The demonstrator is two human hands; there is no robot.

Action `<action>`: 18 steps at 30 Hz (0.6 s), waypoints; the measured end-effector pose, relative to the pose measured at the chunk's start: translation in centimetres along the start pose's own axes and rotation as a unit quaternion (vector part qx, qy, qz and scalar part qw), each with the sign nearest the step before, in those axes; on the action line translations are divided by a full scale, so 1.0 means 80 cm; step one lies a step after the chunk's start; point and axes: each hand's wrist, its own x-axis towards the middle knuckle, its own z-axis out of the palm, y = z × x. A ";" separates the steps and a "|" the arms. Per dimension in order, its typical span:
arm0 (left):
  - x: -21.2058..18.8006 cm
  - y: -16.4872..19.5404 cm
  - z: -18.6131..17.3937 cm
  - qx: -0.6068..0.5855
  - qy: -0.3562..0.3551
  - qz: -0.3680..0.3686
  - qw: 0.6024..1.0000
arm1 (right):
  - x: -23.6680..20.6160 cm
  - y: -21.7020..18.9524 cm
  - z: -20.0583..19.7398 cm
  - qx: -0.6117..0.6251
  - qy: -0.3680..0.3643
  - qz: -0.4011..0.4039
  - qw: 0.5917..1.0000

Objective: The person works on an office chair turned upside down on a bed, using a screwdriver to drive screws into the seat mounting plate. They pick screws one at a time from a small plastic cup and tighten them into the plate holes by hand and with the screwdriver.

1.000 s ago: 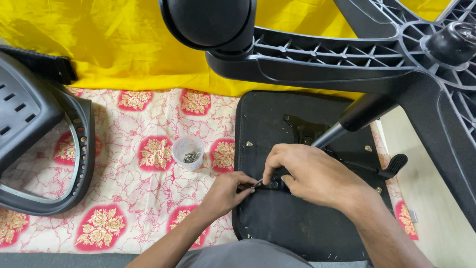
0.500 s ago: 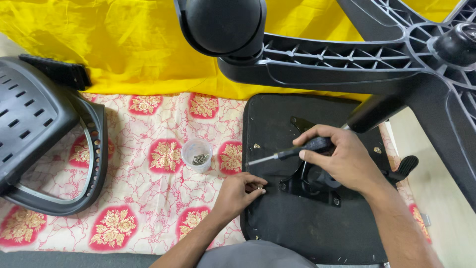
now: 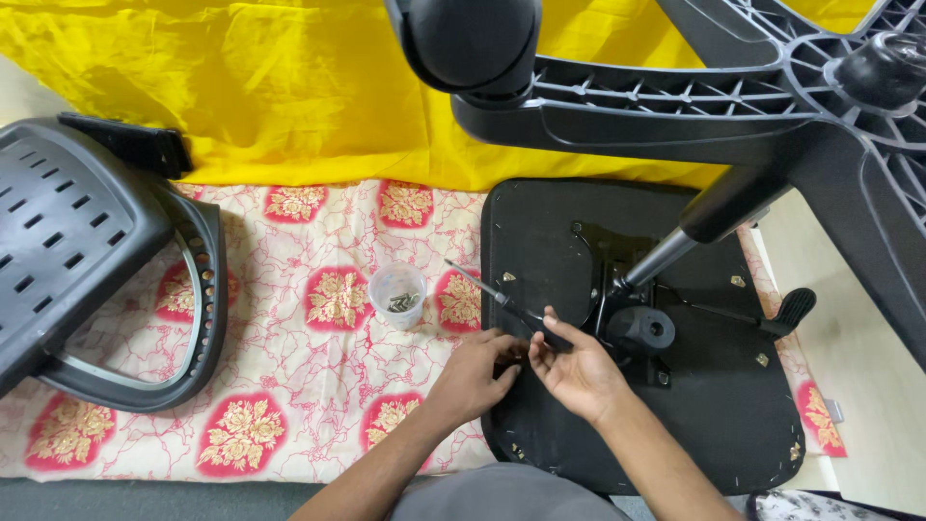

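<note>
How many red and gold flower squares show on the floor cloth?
About 11 red and gold flower squares, some partly covered: three along the yellow cloth, four mid-row, three near the bottom, one at the far right; more may be hidden.

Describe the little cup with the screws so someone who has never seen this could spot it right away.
Start at the black upturned chair seat. Just left of its edge, on the red-and-cream floral cloth, stands a small clear plastic cup. It is the only see-through thing there, with a few small metal screws inside.

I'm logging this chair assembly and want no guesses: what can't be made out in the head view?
- Whatever the left hand pinches: hidden by its fingers.
- Screwdriver handle: covered by the right hand.
- Contents of the small cup: too small.
- Chair backrest: cut off by the left edge.
</note>
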 end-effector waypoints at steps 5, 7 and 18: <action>0.004 -0.003 0.005 0.041 0.016 -0.029 0.999 | 0.007 0.012 -0.018 -0.025 0.007 -0.036 0.999; 0.006 -0.004 0.004 0.038 0.006 -0.045 0.998 | 0.006 0.010 -0.013 -0.015 0.010 -0.044 0.999; 0.006 -0.006 0.012 0.050 0.084 0.012 0.995 | 0.008 0.006 0.008 0.018 0.046 -0.039 0.998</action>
